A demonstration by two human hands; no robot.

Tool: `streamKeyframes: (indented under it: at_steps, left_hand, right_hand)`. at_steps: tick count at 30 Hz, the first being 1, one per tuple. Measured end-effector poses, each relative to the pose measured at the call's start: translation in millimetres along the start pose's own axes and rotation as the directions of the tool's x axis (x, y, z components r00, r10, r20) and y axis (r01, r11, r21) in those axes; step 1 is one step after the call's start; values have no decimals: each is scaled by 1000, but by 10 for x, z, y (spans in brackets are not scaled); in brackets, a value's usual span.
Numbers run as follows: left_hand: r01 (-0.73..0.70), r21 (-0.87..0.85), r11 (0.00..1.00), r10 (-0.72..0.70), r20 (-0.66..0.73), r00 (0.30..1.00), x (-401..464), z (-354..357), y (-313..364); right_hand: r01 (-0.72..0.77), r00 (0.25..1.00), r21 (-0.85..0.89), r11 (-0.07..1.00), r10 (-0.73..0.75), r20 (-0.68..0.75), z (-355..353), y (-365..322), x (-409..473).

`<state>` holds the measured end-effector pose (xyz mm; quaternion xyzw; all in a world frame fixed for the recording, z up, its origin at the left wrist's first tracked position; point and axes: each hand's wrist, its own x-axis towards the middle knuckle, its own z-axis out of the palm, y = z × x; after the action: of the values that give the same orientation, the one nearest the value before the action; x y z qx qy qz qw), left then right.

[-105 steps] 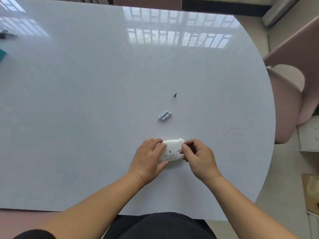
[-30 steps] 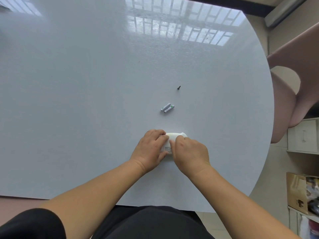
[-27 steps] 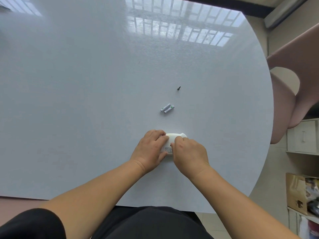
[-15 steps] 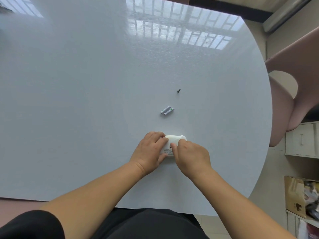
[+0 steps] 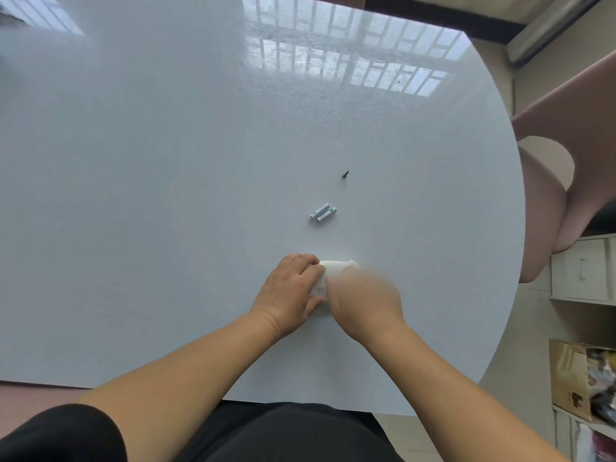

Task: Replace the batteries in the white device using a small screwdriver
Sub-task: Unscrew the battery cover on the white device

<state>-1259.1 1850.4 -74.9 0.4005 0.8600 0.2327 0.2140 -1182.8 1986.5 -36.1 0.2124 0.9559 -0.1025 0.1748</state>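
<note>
A glossy white table (image 5: 166,195) with a rounded right edge fills the head view, window panes mirrored at its far side; right of it stand a pink chair (image 5: 550,195), a white drawer unit (image 5: 583,268) and, nearer, a cardboard box (image 5: 573,385) on a shelf.

The device (image 5: 335,266) lies on the table near its front edge, mostly covered by both hands; only its far white edge and a strip of printed label between the hands show. The left hand (image 5: 290,291) grips the device's left end, fingers curled over the top and thumb along the near side; the right hand (image 5: 363,298) lies over the right part, blurred, so whether its fingers pinch anything cannot be told, and no screwdriver can be made out.

Beyond the device, apart from it, two batteries (image 5: 322,213) lie side by side, touching, both angled up to the right, white with green marks; farther still, apart from them, lies a small dark screw (image 5: 345,175).

Bare forearms reach in from the bottom; a black sleeve (image 5: 60,435) shows at lower left.
</note>
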Motion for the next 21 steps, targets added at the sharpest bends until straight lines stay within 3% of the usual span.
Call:
streamKeyframes:
  at_steps: [13,17,21]
  left_hand:
    - [15,5,1000,-15,13,1000,2,13,6]
    - [21,-4,1000,-21,8,1000,-2,13,10]
    - [22,4,1000,-22,16,1000,-1,16,15]
  right_hand:
    - [98,995,124,987,-97,-9,-10,37,-50]
    - [10,999,41,999,-8,-32,30,38,-56]
    - [38,999,20,999,-38,-27,32,49,-64]
